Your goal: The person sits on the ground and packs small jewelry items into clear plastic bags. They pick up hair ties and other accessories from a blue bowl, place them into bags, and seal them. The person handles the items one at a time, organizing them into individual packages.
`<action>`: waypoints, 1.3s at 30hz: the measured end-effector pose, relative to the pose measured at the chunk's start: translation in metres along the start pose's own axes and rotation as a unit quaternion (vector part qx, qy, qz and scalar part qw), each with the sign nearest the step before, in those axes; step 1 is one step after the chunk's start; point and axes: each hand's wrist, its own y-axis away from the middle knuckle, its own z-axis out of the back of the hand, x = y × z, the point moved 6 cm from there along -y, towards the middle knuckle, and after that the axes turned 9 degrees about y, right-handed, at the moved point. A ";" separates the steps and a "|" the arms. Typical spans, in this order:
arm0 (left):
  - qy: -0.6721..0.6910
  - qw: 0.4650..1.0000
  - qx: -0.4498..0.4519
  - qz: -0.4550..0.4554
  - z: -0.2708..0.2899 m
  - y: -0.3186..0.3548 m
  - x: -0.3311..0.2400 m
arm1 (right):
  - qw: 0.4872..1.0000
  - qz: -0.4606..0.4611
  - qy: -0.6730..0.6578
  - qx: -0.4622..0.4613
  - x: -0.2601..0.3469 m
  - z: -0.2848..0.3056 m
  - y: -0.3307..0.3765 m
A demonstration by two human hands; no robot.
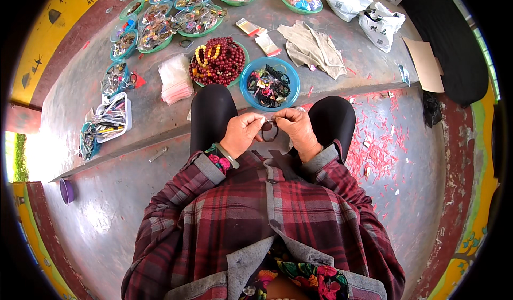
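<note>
In front of my lap, my left hand [242, 133] and my right hand [298, 132] are closed close together, fingertips pinching the top of a small dark cord loop [276, 135]. The loop hangs down between them; whether it is a bracelet or a hair tie I cannot tell. Just beyond my hands stands a blue basket [247, 92] holding a tangle of black cords with small coloured pieces. Left of it, a green basket [245, 59] carries a heap of dark red bead strings [224, 67] with some yellow beads on top.
Clear plastic bags [176, 79] lie left of the beads, and a beige cloth [312, 49] lies to the right. A white basket of pens [127, 119] sits at the ledge's left. Baskets of trinkets [199, 19] fill the far left. Pink scraps [374, 145] litter the floor.
</note>
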 end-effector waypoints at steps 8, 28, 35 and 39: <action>0.006 1.000 0.001 -0.006 -0.002 0.001 -0.006 | 0.999 -0.024 -0.029 0.015 -0.005 0.002 -0.001; 0.100 0.987 0.047 0.114 -0.004 0.003 0.005 | 0.985 -0.038 -0.114 -0.121 -0.012 0.019 -0.004; 0.138 0.985 -0.078 0.070 0.027 -0.002 0.000 | 0.989 -0.041 -0.137 -0.042 -0.009 0.007 -0.009; 0.212 0.972 -0.085 0.060 0.038 -0.003 -0.006 | 0.991 -0.044 -0.119 -0.031 -0.008 0.002 -0.010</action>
